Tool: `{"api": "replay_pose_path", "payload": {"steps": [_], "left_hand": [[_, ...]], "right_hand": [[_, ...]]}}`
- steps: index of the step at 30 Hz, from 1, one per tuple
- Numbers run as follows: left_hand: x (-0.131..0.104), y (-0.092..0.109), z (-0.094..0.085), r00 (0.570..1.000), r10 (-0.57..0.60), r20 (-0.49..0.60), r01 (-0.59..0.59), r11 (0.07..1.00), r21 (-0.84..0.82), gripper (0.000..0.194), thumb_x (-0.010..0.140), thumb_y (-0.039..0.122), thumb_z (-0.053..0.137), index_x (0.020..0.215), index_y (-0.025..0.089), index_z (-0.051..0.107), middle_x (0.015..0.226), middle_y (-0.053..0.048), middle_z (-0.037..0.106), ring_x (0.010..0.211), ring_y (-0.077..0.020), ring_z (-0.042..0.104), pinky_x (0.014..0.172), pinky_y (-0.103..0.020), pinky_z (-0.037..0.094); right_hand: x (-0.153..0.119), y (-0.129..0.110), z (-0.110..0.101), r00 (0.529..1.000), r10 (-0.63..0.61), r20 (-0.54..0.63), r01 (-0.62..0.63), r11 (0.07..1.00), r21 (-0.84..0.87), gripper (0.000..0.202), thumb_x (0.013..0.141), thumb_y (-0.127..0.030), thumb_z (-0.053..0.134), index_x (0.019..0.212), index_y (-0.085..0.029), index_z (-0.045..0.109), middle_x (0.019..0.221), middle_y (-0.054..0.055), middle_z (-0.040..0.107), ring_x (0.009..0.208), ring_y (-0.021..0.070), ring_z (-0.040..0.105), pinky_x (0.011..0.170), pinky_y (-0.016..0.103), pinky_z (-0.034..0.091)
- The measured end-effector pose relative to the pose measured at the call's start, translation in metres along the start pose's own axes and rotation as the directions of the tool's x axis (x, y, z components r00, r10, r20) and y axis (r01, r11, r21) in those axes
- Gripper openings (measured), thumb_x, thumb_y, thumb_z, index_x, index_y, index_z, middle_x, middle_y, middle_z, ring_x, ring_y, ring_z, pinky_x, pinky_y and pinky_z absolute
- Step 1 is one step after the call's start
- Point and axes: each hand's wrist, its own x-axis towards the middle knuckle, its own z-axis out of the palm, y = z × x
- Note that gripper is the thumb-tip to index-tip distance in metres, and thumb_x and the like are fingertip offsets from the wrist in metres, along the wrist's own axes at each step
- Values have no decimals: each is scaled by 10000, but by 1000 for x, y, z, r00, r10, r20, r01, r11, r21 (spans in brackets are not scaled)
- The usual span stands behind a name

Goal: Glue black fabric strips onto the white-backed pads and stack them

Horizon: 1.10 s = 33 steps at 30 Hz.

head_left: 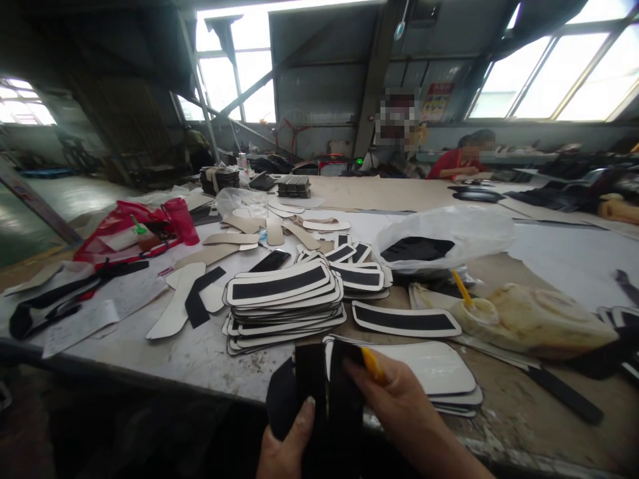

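At the table's front edge my left hand (289,439) is closed on black strips (309,379), its thumb lying across them. The fingers of my right hand (394,392) pinch a black strip (344,399) beside these. A yellow tool (372,366) also sits in the right hand; its working end is hidden. Right behind my hands stands a stack of curved white pieces with black centres (284,299). One such piece (407,319) lies apart to its right. Plain white curved pieces (429,366) are stacked under and beside my right hand.
A plastic container (544,319) with a yellow stick (463,289) lies at right. Behind it is a clear plastic bag (474,233) with black pieces. A phone (269,261), tan curved pieces (239,224) and a pink bottle (180,221) lie left. A person in red (454,159) sits across the table.
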Motion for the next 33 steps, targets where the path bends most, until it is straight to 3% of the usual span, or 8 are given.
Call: {"api": "replay_pose_path", "payload": {"steps": [3, 6, 12, 15, 19, 23, 29, 33], "left_hand": [[12, -11, -4, 994, -23, 110, 45, 978, -203, 352, 548, 428, 763, 578, 106, 626, 432, -11, 546, 410, -129, 513, 421, -249, 434], [20, -19, -10, 994, -40, 106, 74, 937, -342, 415, 461, 421, 814, 607, 107, 585, 361, 95, 353, 335, -37, 334, 342, -178, 303], [26, -15, 0, 996, 49, 70, -38, 988, -149, 422, 477, 325, 819, 604, 163, 451, 355, 112, 338, 309, -21, 281, 335, -170, 232], [32, -9, 16, 998, 55, 15, -54, 997, -56, 406, 538, 384, 770, 612, 182, 424, 333, 118, 305, 308, -32, 268, 330, -178, 232], [44, -6, 30, 1000, 19, -25, -20, 999, -25, 383, 554, 386, 755, 699, 151, 489, 373, 115, 328, 353, -46, 296, 357, -187, 271], [55, -11, 31, 1000, 7, -5, -7, 1000, 17, 356, 598, 435, 713, 678, 156, 507, 370, 88, 386, 367, -85, 373, 389, -216, 322], [57, -13, 34, 1000, 4, 28, -8, 990, 144, 454, 595, 526, 676, 439, 184, 422, 357, 33, 420, 382, -100, 392, 387, -225, 295], [56, -11, 39, 998, 42, -40, -31, 971, 239, 394, 540, 498, 728, 581, 143, 563, 396, 39, 461, 389, -110, 412, 401, -239, 325]], "right_hand": [[-6, -1, -29, 982, 84, -170, -72, 994, 77, 320, 758, -466, 589, 772, -150, 640, 669, 39, 621, 638, 185, 571, 601, 297, 488], [-18, -5, -68, 982, 143, -121, -129, 984, 120, 338, 755, -481, 592, 745, -152, 669, 764, 91, 664, 734, 215, 610, 676, 310, 503], [-24, -16, -122, 955, 297, 16, -293, 949, -120, 303, 739, -489, 593, 648, -200, 578, 515, -14, 506, 410, 108, 405, 369, 214, 351], [-1, -28, -113, 935, 245, 256, -142, 921, -364, 259, 756, -429, 580, 640, -200, 546, 567, -39, 469, 480, 97, 380, 439, 200, 341], [47, -28, -80, 776, 340, 531, -13, 851, -526, 260, 760, -321, 550, 557, -184, 463, 501, -69, 348, 446, 71, 292, 406, 194, 239], [83, -5, -57, 716, 400, 573, 29, 803, -596, 255, 732, -290, 550, 526, -189, 440, 451, -72, 345, 405, 68, 303, 366, 185, 221], [91, 15, -50, 710, 443, 547, 34, 754, -656, 292, 727, -282, 526, 479, -198, 397, 417, -68, 341, 358, 67, 292, 335, 187, 216], [88, 13, -47, 739, 442, 509, 41, 724, -688, 297, 724, -270, 527, 465, -199, 400, 408, -62, 349, 349, 71, 300, 338, 196, 213]]}}
